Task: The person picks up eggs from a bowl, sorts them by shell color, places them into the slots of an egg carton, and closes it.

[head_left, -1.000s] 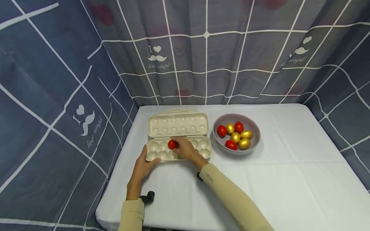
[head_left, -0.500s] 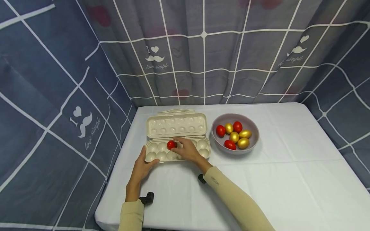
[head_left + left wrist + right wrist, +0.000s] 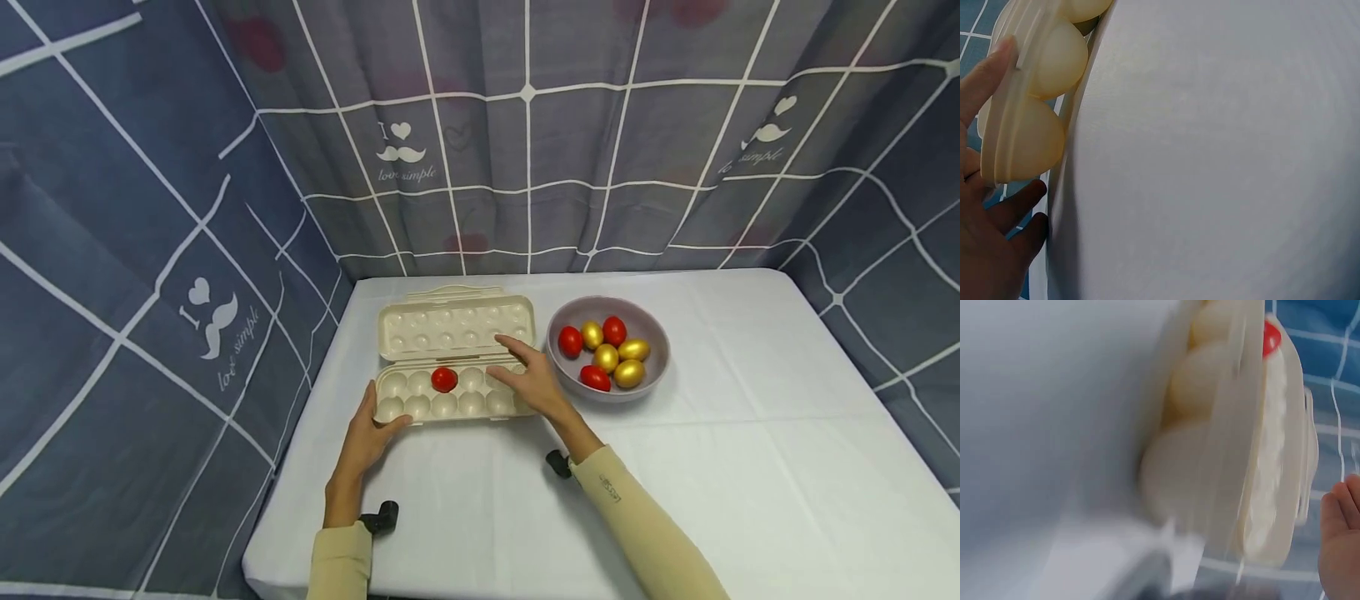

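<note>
A cream egg carton [image 3: 483, 406] lies on the table with its lid [image 3: 457, 325] folded back. One red egg [image 3: 444, 380] sits in a back-row cup, third from the left; the same red egg [image 3: 1271, 339] shows small in the right wrist view. My left hand [image 3: 367, 433] holds the carton's left end, and the left wrist view has the thumb [image 3: 988, 75] on its rim with fingers around the end. Over the carton's right part, my right hand [image 3: 536, 383] holds nothing, its fingers extended and thumb spread.
Right of the carton stands a mauve bowl [image 3: 660, 367] with several red and gold eggs [image 3: 628, 373] in it. A white cloth [image 3: 750, 467] covers the table. Checked curtains [image 3: 570, 133] hang behind and at both sides.
My right hand has let go of the red egg, leaving it in the cup, and moved right with its fingers spreading. My left hand still holds the carton's left end.
</note>
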The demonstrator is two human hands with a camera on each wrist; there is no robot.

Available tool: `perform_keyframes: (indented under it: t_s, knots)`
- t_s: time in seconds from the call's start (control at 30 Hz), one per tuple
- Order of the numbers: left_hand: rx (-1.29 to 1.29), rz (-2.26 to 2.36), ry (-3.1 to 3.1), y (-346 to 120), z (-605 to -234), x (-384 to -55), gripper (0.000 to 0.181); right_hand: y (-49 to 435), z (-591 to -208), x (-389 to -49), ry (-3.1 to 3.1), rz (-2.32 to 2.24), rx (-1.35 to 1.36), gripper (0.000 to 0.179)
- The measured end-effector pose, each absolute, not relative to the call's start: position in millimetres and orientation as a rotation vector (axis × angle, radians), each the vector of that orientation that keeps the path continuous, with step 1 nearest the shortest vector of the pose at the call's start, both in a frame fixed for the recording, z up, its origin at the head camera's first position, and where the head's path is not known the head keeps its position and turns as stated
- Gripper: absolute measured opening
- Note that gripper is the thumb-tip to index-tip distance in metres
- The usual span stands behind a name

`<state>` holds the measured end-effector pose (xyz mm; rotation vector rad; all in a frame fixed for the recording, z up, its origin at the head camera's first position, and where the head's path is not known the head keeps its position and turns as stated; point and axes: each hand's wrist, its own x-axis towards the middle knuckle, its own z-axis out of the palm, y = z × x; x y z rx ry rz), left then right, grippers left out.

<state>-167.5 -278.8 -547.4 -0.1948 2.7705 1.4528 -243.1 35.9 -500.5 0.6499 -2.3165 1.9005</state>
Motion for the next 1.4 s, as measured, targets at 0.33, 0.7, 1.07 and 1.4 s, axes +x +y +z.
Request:
perform_keyframes:
  t_s: [0.33, 0.7, 1.07, 1.4]
  knots:
    - [-0.188, 1.45, 2.774, -279, -546, -167, 0.111, 117, -479, -229, -2.196, 2.012, 0.536, 0.056]
    - [-0.204, 1.427, 2.779, -286, -547, -165, 0.112, 183, -481, -237, -2.228, 1.991, 0.353, 0.058]
    - [-0.188, 1.433, 2.768, -282, -549, -165, 0.112, 175, -489, -244, -2.312, 2.033, 0.41, 0.057]
    - [-0.157, 1.455, 2.785, -277, -549, -169, 0.112, 164, -498, -271, -2.473, 2.057, 0.354, 0.064]
